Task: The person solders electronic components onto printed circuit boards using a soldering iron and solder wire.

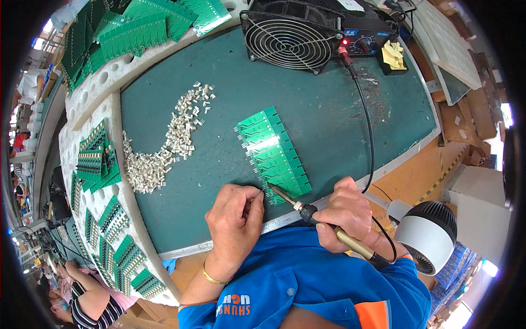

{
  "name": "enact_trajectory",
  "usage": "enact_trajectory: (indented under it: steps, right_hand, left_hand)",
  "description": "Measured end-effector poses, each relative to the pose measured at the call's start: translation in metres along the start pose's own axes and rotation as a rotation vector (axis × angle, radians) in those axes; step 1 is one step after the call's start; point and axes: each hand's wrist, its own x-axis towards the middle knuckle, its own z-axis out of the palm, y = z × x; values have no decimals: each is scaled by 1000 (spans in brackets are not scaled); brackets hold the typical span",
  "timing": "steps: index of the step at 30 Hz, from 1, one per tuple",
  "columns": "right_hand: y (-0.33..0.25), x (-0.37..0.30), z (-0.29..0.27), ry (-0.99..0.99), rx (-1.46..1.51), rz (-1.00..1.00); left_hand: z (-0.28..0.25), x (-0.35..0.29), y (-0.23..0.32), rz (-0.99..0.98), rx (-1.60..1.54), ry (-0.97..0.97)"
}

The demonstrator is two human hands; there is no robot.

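Green and flat, a circuit board panel (276, 153) lies in the middle of the counter (334, 126), its lower end close to the near edge, with a row of small pins along its left side. The right hand (346, 214) has its fingers wrapped around the handle of a soldering iron (304, 211), whose tip points at the lower left part of the panel; whether it touches a pin I cannot tell. The left hand (234, 216) is just beside the panel's lower left corner, thumb and forefinger pinched together; what they hold, if anything, cannot be made out. By the counter's left edge, small white connectors (148, 170) lie in a heap that trails off toward the far edge. White foam (82, 104) borders that left side, bearing green boards with parts fitted (98, 159). Near the far right corner stand a black fan (290, 44) with a wire grille, a control box (368, 44) with a lit red lamp, and a black holder with yellow sponge (393, 55). A black cable (368, 120) runs from the box toward the near edge.
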Motion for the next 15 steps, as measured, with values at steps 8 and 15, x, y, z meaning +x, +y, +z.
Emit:
enact_trajectory:
  steps: [8, 15]
  right_hand:
    - [-2, -4, -1, -12, 13, 19]
    - [-4, -1, -2, 1, 18, 17]
  left_hand:
    - [-1, 0, 2, -26, -3, -13]
    - [-2, 0, 2, 5, 15, -21]
